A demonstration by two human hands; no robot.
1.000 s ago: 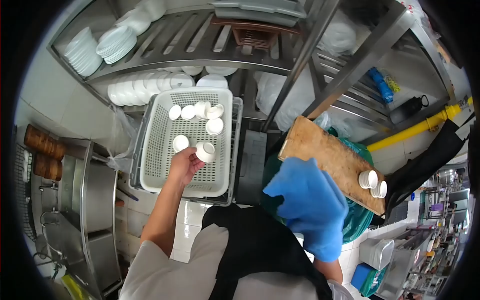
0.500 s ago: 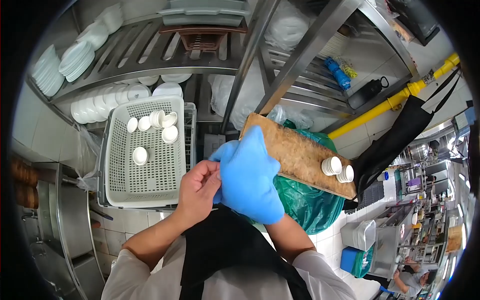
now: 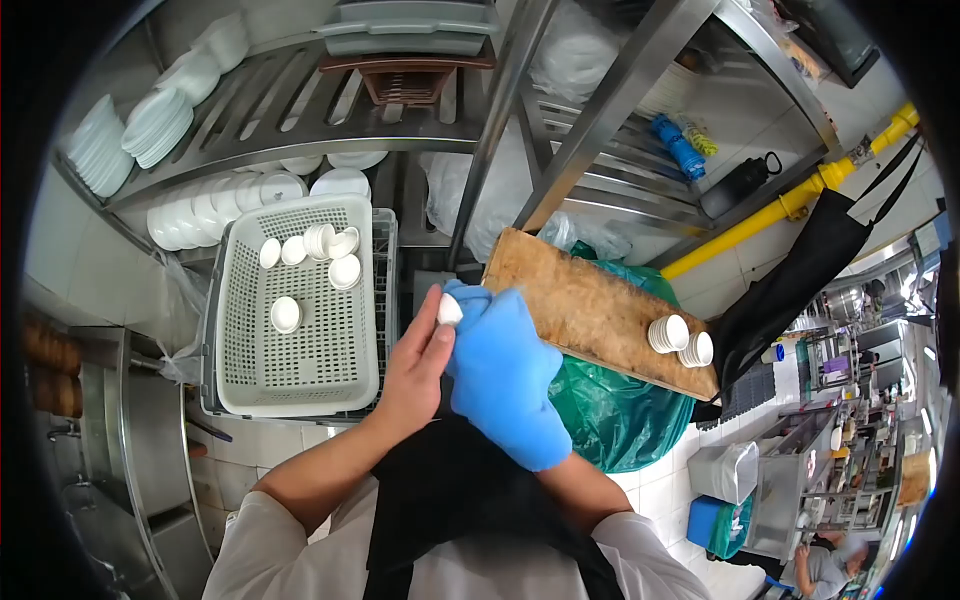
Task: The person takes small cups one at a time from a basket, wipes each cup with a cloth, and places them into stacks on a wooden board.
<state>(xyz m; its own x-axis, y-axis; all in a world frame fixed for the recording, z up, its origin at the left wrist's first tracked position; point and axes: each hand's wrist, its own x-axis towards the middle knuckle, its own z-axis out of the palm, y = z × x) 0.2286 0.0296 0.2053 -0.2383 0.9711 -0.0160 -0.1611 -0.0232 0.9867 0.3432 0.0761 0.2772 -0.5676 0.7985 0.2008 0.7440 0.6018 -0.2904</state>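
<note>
A small white cup (image 3: 449,310) is between my left hand (image 3: 418,362) and a blue cloth (image 3: 503,365). The fingers and thumb of my left hand hold the cup's near side. The cloth drapes over my right hand (image 3: 505,385), hiding its fingers, and touches the cup's other side. Left of my hands, a white perforated basket (image 3: 300,385) holds several small white cups (image 3: 286,314). To the right, two stacks of white cups (image 3: 668,334) lie tipped on a wooden board (image 3: 580,300).
Behind the basket, a metal shelf (image 3: 300,145) bears stacked white dishes (image 3: 158,130). Green plastic (image 3: 620,420) hangs under the board. A yellow pipe (image 3: 745,235) and a black apron (image 3: 790,280) are at the right. A sink stands left; a person (image 3: 828,570) is at the lower right.
My left hand has gone from the basket to the blue cloth, and one cup has left the basket. The cloth has moved left and now meets the cup, which has come into sight.
</note>
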